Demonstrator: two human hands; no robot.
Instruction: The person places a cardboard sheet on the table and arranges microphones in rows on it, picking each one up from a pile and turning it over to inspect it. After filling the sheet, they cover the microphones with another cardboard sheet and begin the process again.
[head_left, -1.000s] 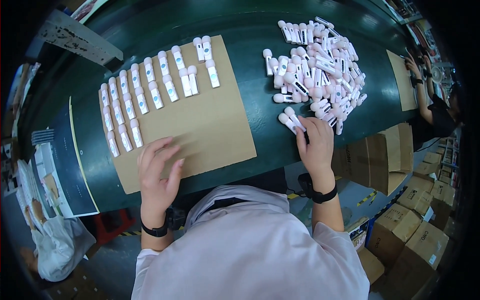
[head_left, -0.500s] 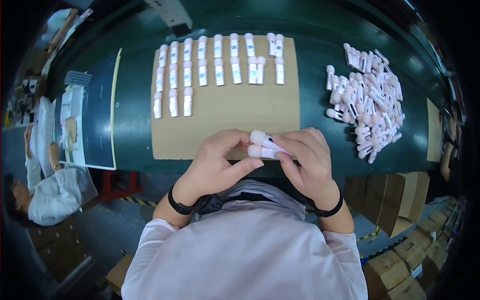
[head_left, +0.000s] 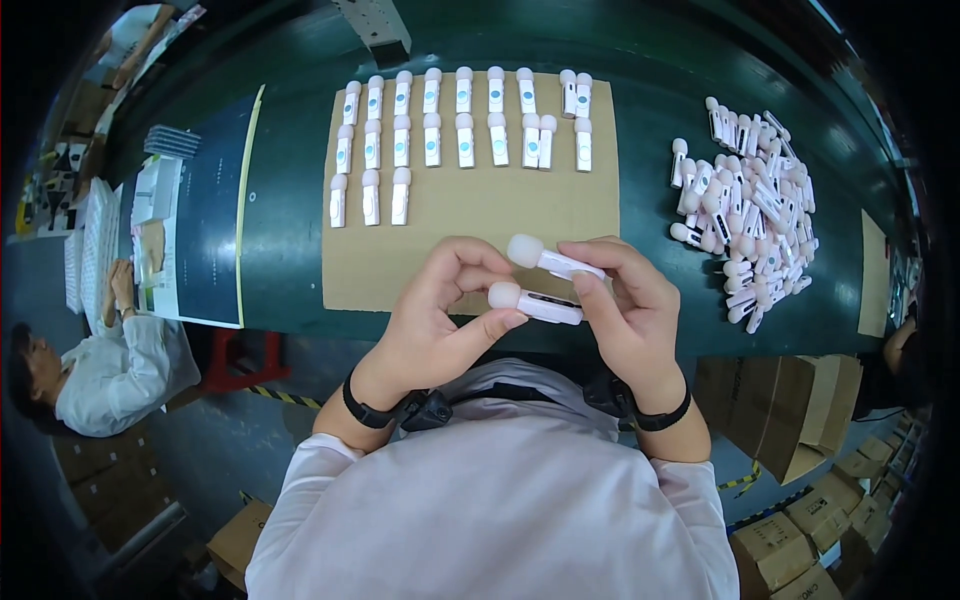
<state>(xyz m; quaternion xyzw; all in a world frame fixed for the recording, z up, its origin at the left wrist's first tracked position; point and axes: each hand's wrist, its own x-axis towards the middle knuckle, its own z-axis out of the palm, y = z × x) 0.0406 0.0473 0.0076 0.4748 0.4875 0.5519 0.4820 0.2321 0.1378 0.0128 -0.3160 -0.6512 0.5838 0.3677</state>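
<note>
Two small white wand massagers with rounded pale heads are in my hands above the near edge of a cardboard sheet [head_left: 470, 265]. My right hand [head_left: 630, 305] pinches the body of the upper wand massager [head_left: 570, 266] between thumb and fingers. The lower wand massager [head_left: 550, 307] shows a dark strip along its side. Its head lies between the thumb and fingers of my left hand [head_left: 440, 315], and its tail reaches close to my right thumb. Rows of similar wand massagers [head_left: 464, 140] lie on the cardboard, many with a round blue spot.
A loose heap of wand massagers [head_left: 755, 205] lies on the green table [head_left: 640, 290] to the right. A dark blue board [head_left: 215, 210] stands at left, near a seated person [head_left: 120, 370]. A metal post [head_left: 378, 30] rises at the far edge. Cartons [head_left: 775, 400] stand below right.
The two wand massagers have moved apart, and the lower one has turned so its dark strip shows. The view has shifted, so the cardboard sits farther right.
</note>
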